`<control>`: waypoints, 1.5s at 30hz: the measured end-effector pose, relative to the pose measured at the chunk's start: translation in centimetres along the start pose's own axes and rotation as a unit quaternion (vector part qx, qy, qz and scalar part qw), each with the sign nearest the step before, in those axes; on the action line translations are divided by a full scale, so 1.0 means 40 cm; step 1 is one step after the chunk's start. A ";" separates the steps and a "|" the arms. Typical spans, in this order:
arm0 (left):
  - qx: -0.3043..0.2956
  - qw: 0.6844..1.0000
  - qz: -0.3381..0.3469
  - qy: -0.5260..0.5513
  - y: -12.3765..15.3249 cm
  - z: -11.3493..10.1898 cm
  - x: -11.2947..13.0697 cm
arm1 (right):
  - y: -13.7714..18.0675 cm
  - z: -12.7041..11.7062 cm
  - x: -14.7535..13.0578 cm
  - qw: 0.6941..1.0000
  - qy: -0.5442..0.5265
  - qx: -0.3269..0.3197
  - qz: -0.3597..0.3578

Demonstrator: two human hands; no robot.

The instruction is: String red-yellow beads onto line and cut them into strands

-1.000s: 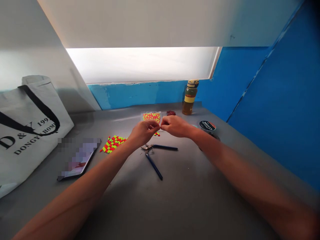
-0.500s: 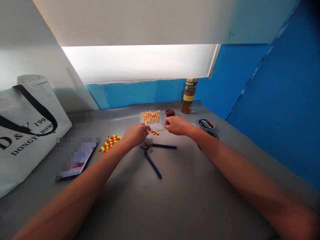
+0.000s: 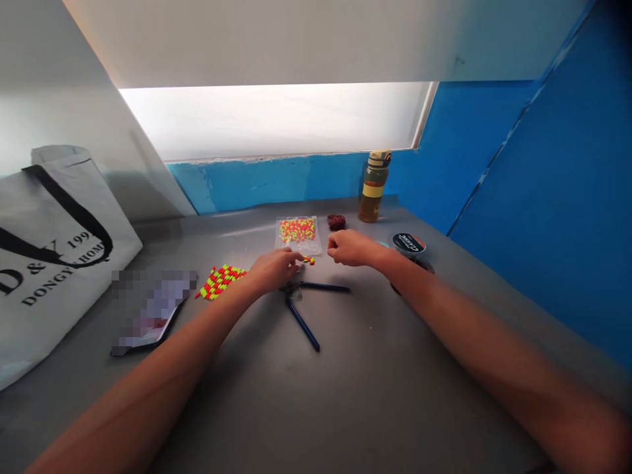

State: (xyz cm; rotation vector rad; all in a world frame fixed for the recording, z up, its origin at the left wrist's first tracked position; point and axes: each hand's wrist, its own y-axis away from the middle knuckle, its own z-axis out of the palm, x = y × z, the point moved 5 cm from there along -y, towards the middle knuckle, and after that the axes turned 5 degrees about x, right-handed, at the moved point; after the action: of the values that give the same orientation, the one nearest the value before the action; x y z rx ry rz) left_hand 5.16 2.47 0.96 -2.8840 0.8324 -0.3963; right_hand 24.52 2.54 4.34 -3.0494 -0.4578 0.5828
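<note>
My left hand (image 3: pixel 273 271) reaches over the small cluster of red and yellow-green beads (image 3: pixel 310 261), index finger stretched out to its near edge. The fingers are apart, and no bead shows between them. To the right of the cluster, my right hand (image 3: pixel 351 249) is closed in a pinch. Whatever it may hold is too small or hidden to make out. A clear zip bag (image 3: pixel 297 232) of similar beads lies just beyond both hands. Pliers (image 3: pixel 301 320) with blue handles lie spread open below my left hand, their head partly covered by it.
A woven red and yellow-green bead piece (image 3: pixel 217 282) lies left, beside a tablet-like device (image 3: pixel 157 309). A white tote bag (image 3: pixel 59 257) stands far left. At the back are dark red cord (image 3: pixel 336 222) and a bottle (image 3: pixel 374 187). A round black-labelled spool (image 3: pixel 409 243) sits right.
My left hand has moved slightly right and down, its fingers now covering part of the bead cluster. My right hand stays closed in nearly the same place.
</note>
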 end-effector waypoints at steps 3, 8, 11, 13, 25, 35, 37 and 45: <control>-0.003 1.000 0.001 -0.013 0.002 0.006 0.000 | 0.001 0.000 -0.002 1.000 0.006 -0.004 -0.003; -0.003 1.000 0.016 -0.013 0.005 0.010 0.002 | 0.005 -0.004 -0.005 1.000 0.010 -0.008 0.007; -0.002 1.000 0.010 -0.003 0.003 0.012 -0.003 | 0.004 -0.003 -0.005 1.000 0.021 -0.004 -0.001; 0.004 1.000 -0.002 -0.003 0.000 0.014 -0.010 | 0.002 -0.002 -0.004 0.999 0.035 0.002 -0.006; 0.022 1.000 0.008 -0.003 -0.007 0.040 -0.030 | 0.004 -0.005 -0.007 0.999 0.043 0.013 0.000; 0.023 0.999 0.022 0.037 -0.007 0.041 -0.021 | -0.002 0.001 -0.002 0.999 0.032 0.024 -0.005; 0.014 0.999 0.032 0.029 -0.006 0.041 -0.009 | -0.004 0.005 0.001 0.999 0.029 0.028 -0.007; -0.018 0.997 0.058 -0.046 -0.001 0.038 0.043 | -0.008 0.021 -0.003 0.999 0.026 0.029 -0.020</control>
State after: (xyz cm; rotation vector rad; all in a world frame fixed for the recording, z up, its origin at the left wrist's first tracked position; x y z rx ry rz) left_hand 7.01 1.63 -0.10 -2.8433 0.9935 -0.2373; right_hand 24.03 2.78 3.63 -2.9852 -0.4896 0.5036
